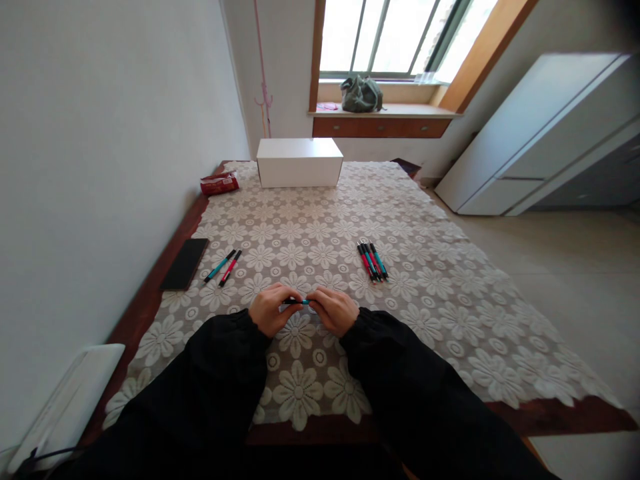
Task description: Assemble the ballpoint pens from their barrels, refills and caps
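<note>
A pen with a black part and a teal part (305, 302) is held level between my two hands, above the near part of the table. My left hand (273, 309) pinches its black end, and my right hand (334, 310) has fingers closed on the teal end. Fingers hide much of it. Left of my hands lie a teal-and-black pen (219, 266) and a red-and-black pen (231, 269), side by side. To the right, several teal, red and black pens (372, 261) rest together in a bunch.
A floral lace tablecloth (300, 393) covers the wooden table. A black flat slab (185, 265) lies at the left edge, with a dark red packet (219, 183) farther back. The white box (300, 170) stands at the far end. A white wall borders the left side.
</note>
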`<state>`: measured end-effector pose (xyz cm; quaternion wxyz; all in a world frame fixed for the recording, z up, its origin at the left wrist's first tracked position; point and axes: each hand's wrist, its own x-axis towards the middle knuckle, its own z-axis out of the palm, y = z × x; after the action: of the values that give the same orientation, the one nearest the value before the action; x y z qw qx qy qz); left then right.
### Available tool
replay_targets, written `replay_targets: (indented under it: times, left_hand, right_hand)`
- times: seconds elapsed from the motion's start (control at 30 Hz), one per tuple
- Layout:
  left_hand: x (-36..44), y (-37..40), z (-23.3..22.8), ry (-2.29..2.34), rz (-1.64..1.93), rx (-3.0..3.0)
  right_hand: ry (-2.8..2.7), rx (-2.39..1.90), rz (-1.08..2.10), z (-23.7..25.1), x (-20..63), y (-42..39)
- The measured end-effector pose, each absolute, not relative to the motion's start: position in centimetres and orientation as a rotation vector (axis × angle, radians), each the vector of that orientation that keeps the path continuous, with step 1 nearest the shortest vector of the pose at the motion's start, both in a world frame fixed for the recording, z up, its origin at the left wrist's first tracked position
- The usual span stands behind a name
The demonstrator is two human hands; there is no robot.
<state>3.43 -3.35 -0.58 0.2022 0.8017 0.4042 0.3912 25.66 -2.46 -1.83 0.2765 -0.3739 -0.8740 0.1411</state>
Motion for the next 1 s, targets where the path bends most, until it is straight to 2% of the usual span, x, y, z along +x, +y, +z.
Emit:
replay_targets:
  times: [0.5,1.0]
  left_hand:
    - [3.41,-3.44,-0.63,1.151,1.118,2.22]
    - [3.43,-3.3,-0.52,1.135,1.076,2.231]
  right_hand:
    - [-2.308,-1.054,0.429,-1.82,25.74,-2.58]
    - [-2.343,-1.014,0.323,-1.4,25.75,-2.48]
